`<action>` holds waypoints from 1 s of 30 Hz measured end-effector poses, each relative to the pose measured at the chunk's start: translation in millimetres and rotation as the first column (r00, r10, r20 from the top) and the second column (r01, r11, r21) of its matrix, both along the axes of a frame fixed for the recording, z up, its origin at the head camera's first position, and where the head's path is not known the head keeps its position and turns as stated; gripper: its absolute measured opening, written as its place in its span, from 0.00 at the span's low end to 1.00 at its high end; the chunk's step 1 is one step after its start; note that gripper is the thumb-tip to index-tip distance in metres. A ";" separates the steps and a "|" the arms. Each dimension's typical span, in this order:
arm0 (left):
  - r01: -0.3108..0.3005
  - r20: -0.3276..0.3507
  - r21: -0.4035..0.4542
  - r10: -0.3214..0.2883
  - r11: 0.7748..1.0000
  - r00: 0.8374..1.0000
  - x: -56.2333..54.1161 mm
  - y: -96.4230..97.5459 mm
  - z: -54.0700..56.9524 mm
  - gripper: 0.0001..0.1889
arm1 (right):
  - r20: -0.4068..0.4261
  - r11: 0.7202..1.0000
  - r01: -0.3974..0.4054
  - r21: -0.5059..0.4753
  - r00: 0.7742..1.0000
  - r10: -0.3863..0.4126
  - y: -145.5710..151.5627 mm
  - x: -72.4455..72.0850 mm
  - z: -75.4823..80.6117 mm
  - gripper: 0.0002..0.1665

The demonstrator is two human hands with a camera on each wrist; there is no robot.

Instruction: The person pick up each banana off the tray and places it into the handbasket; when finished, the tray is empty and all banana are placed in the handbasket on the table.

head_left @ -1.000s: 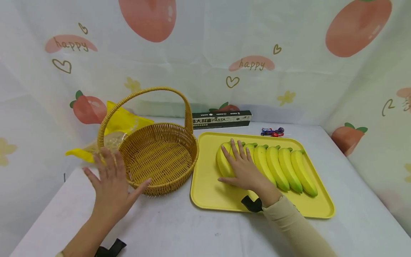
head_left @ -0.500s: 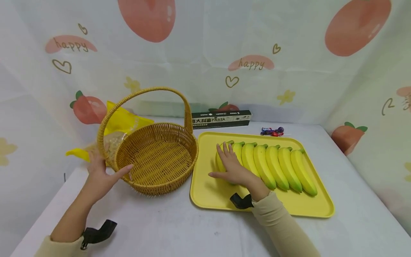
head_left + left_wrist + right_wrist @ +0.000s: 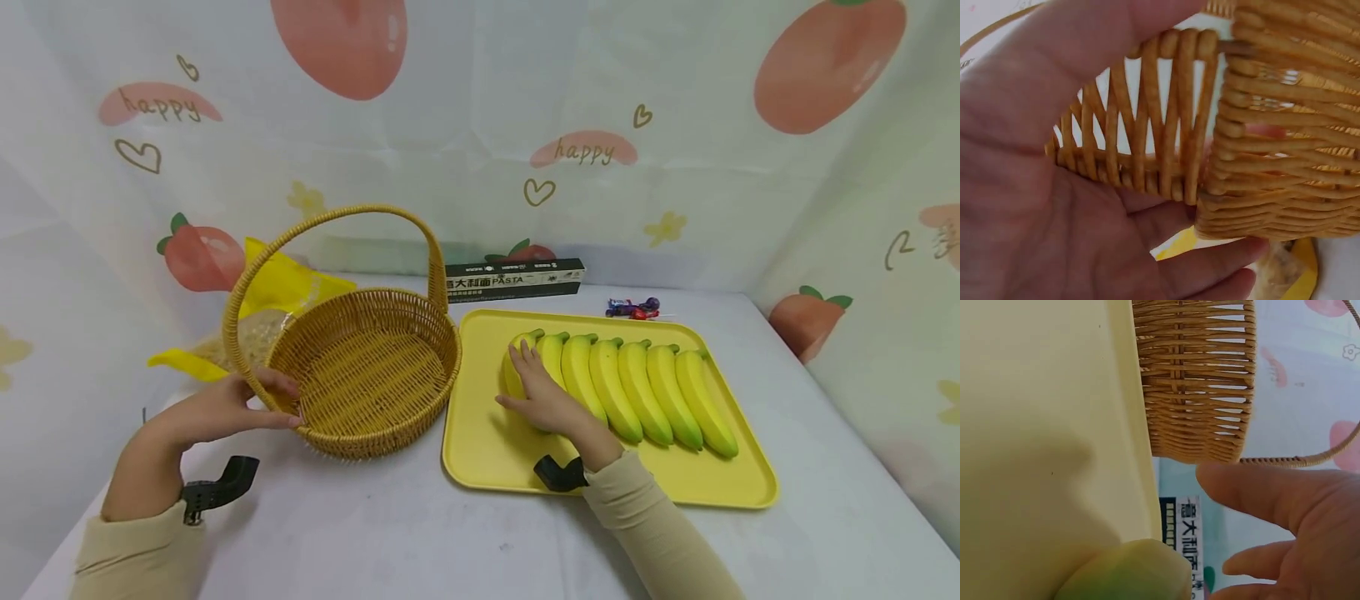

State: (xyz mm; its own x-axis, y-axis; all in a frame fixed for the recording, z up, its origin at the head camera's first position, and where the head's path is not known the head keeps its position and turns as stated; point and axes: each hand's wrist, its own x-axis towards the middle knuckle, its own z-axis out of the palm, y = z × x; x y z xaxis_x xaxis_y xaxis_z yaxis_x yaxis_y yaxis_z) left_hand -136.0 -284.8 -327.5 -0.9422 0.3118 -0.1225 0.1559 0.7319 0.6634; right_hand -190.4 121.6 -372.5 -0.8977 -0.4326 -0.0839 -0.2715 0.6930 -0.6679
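A round wicker basket (image 3: pixel 397 429) with a tall arched handle (image 3: pixel 330 220) stands left of the middle of the table. At its left side my left hand (image 3: pixel 217 406) grips the foot of the handle by the rim. The left wrist view shows the thumb on one side of the woven handle base (image 3: pixel 1166 112) and fingers on the other. Several bananas (image 3: pixel 615 392) lie in a row on a yellow tray (image 3: pixel 480 462). Over the leftmost banana (image 3: pixel 514 379) my right hand (image 3: pixel 553 404) hovers with extended fingers; in the right wrist view the banana's green end (image 3: pixel 1129 575) shows below the thumb.
Behind the basket lies a yellow and clear bag (image 3: pixel 292 283). A dark pasta box (image 3: pixel 517 282) stands at the back, with wrapped candies (image 3: pixel 633 308) to its right. A printed cloth (image 3: pixel 465 125) hangs behind the table.
My left hand has come down from in front of the basket onto its left rim and taken hold of the handle's foot. My right hand has shifted slightly left over the bananas.
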 end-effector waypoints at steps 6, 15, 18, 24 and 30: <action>0.027 0.002 -0.021 -0.027 0.999 1.000 -1.7 0.7 -0.7 0.10 | -0.035 0.999 0.028 -0.018 0.999 -0.029 -3.1 1.5 -4.3 0.43; 0.040 -0.018 -0.040 -0.040 0.998 0.999 -1.9 0.7 -1.9 0.08 | -0.157 0.998 0.055 -0.010 0.986 -0.056 -7.2 1.3 -9.2 0.36; 0.048 -0.016 -0.015 -0.048 0.999 0.999 -2.0 -0.4 -4.2 0.08 | -0.160 0.997 0.070 -0.028 0.984 -0.074 -7.6 -0.1 -11.1 0.36; 0.063 -0.010 0.043 -0.063 0.997 0.998 -2.0 -0.2 -6.0 0.08 | -0.136 0.996 0.004 -0.091 0.991 -0.016 -7.9 -2.8 -19.2 0.38; 0.078 -0.015 0.046 -0.077 0.996 0.997 -2.3 -0.3 -4.7 0.08 | -0.107 0.996 -0.032 -0.085 0.994 0.023 -8.3 -3.0 -22.7 0.42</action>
State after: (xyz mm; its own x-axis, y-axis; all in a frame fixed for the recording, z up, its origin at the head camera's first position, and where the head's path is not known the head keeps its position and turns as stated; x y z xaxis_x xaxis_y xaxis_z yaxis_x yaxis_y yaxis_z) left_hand -138.4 -285.1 -332.2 -0.9163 0.3892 -0.0943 0.2198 0.6856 0.6940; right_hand -193.4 113.2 -395.2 -0.8871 -0.4588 0.0501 -0.3623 0.6250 -0.6915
